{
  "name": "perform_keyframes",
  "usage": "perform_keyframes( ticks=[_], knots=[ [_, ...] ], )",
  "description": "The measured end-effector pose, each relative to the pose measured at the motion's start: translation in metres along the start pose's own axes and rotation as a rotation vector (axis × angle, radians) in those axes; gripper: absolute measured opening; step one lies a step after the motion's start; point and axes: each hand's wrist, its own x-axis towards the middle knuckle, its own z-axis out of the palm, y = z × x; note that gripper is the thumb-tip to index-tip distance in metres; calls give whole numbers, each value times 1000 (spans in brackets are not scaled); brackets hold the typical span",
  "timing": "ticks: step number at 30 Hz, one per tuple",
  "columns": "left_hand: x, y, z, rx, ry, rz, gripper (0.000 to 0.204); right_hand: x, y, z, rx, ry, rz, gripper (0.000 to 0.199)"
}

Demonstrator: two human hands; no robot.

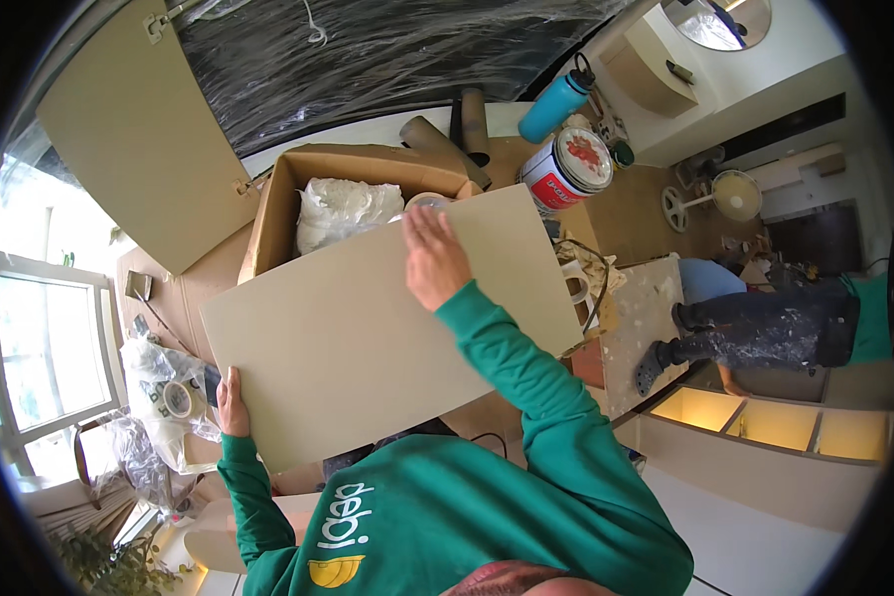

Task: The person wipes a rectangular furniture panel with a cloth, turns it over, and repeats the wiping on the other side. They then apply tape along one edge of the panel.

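A large flat beige panel (377, 328) lies tilted in front of me, its far edge over an open cardboard box (280, 214). My left hand (232, 405) grips the panel's left edge, thumb on top and the other fingers hidden behind it. My right hand (435, 260) rests flat on the panel near its far edge, fingers stretched out. Inside the box are a white plastic-wrapped bundle (346, 211) and a round item (427, 202), partly covered by the panel and my right hand.
Beyond the box stand cardboard tubes (475, 124), a blue bottle (556, 104) and a paint bucket (566, 169). A cabinet door (149, 139) hangs open at upper left. Tape (181, 399) lies on plastic at left. Another person (775, 323) is at right, near a fan (735, 196).
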Motion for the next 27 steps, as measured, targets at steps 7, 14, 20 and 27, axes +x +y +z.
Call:
perform_keyframes(
  ticks=[7, 14, 20, 27],
  knots=[
    [4, -5, -4, 160, -2, 82, 44, -2, 90, -18, -176, 51, 127, 51],
    [8, -39, -14, 357, 88, 337, 46, -2, 7, 2, 71, 59, -79, 51],
    [9, -11, -2, 168, 16, 146, 43, -2, 162, -39, -287, 79, 112, 43],
    [39, -59, -29, 620, -69, 778, 38, 9, 170, -43, -260, 17, 162, 47]
  ],
)
